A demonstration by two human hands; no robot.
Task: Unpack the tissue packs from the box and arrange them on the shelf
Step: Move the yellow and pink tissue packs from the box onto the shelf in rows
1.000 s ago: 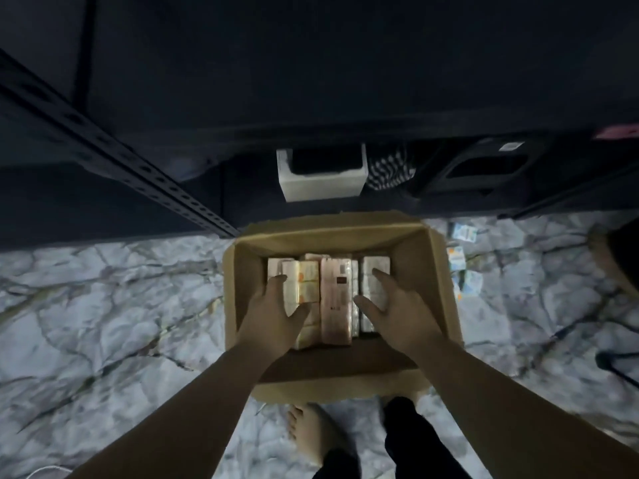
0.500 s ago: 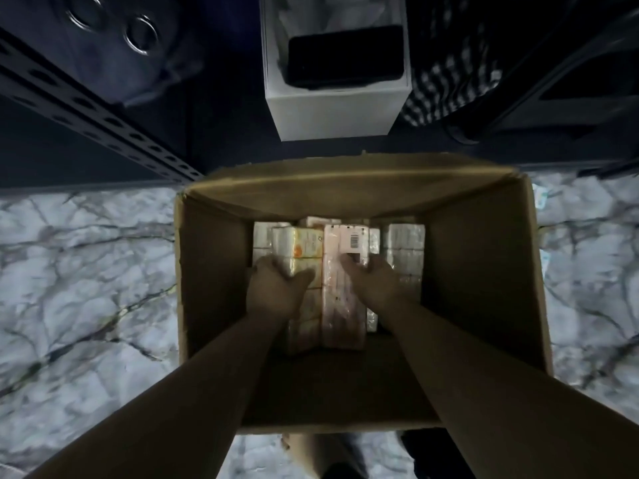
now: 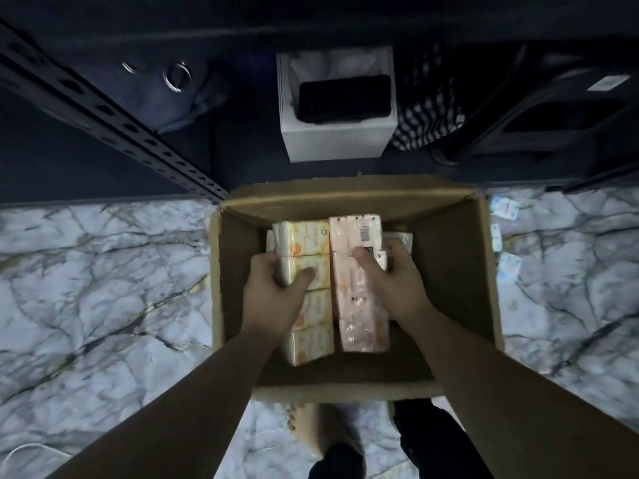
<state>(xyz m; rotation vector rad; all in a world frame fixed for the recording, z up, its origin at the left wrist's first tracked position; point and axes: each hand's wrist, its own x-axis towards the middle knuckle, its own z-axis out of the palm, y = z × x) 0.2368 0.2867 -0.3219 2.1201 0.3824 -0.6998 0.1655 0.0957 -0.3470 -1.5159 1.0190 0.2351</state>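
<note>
While reaching down into the carton, left hand (image 3: pixel 276 292) clamped on the left edge of the long cream-and-orange plastic-wrapped tissue bundle (image 3: pixel 307 292), thumb curled over its top face, fingers tucked down the side. Right hand (image 3: pixel 390 281) gripping the longer pale-pink plastic-wrapped tissue bundle (image 3: pixel 358 281) likewise, thumb across the top, fingers wrapped round the right flank. Probably held so, one hand per outer edge, to squeeze both bundles together and bring them up as a pair. Bundles side by side and touching, inside the open brown cardboard box (image 3: pixel 460 271) on the pale marble-patterned floor (image 3: pixel 103 288); more packs half hidden beneath. Long axis of each running from near wall toward far wall, barcoded end of the pink one pointing at the dark metal slotted shelf (image 3: pixel 114 112) beyond. Under that shelf, a white open-topped box (image 3: pixel 337 140).
</note>
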